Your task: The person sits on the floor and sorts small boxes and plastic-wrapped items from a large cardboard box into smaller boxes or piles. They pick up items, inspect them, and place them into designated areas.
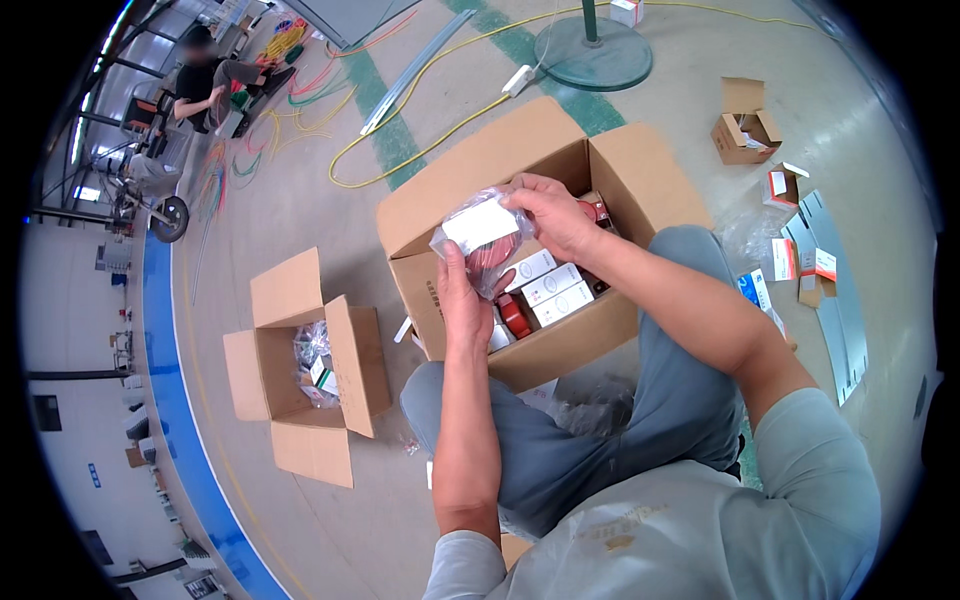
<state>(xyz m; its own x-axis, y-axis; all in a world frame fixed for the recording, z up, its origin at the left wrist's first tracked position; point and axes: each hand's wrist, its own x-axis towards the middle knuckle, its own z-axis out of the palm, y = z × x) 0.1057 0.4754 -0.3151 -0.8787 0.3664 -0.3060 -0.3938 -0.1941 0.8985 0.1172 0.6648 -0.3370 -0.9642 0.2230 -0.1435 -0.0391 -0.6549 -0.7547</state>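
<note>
Both my hands hold a clear plastic bag [478, 222] above a large open cardboard box [415, 300]. A white label covers much of the bag's front, and a dark red, rounded thing shows through the plastic below it. My left hand [465, 300] grips the bag's lower left, thumb on the front and fingers partly hidden behind. With bent fingers, my right hand [555, 215] grasps the upper right edge. Inside the box lie several small white cartons [553, 284], a red part [514, 316] beside them, and another red item [595, 210] near my right wrist.
Left of me stands a smaller open box [365, 365] with plastic-wrapped goods. Small cartons [745, 140] and grey-blue strips [840, 300] lie at right. A yellow cable [420, 150] and a round green stand base [592, 52] are beyond. Far left, a person [205, 85] sits.
</note>
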